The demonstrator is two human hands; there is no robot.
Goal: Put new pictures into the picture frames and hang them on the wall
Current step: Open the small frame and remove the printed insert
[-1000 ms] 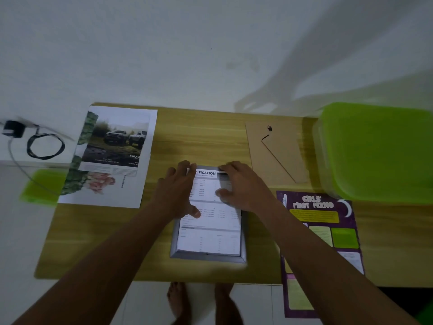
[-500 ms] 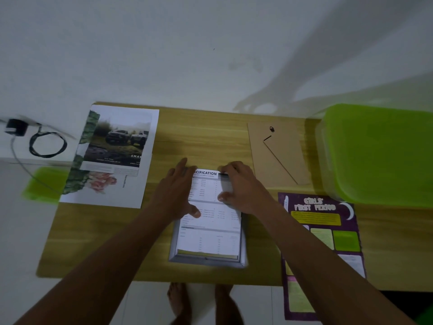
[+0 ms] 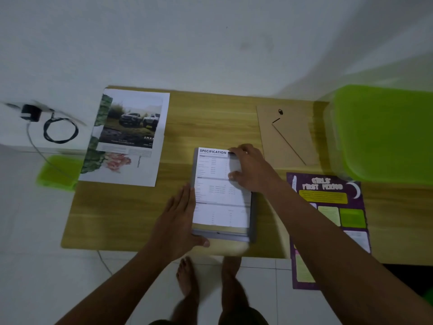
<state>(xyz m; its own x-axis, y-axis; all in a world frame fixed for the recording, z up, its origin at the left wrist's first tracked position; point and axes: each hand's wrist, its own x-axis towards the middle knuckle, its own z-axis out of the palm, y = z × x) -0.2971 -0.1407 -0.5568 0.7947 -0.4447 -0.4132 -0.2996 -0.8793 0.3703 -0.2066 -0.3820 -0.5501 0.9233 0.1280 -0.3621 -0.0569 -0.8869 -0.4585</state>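
A grey picture frame (image 3: 252, 221) lies face down near the front edge of the wooden table (image 3: 210, 118). A white sheet headed SPECIFICATION (image 3: 218, 184) lies in it. My right hand (image 3: 251, 170) rests on the sheet's upper right part, fingers curled at its top edge. My left hand (image 3: 178, 221) lies flat with straight fingers against the frame's left side, the thumb under its front left corner. The frame's brown backing board (image 3: 285, 137) with its stand and hook lies at the back right.
A truck picture over a flower print (image 3: 131, 137) lies at the table's left. A purple poster (image 3: 328, 207) hangs over the front edge at the right, beside a green plastic box (image 3: 384, 132). A charger and cable (image 3: 54, 127) sit on the left ledge. My bare feet show below the table.
My left hand came off the sheet's top and slid down to the frame's left side and front corner. The right hand stayed on the sheet's upper right.
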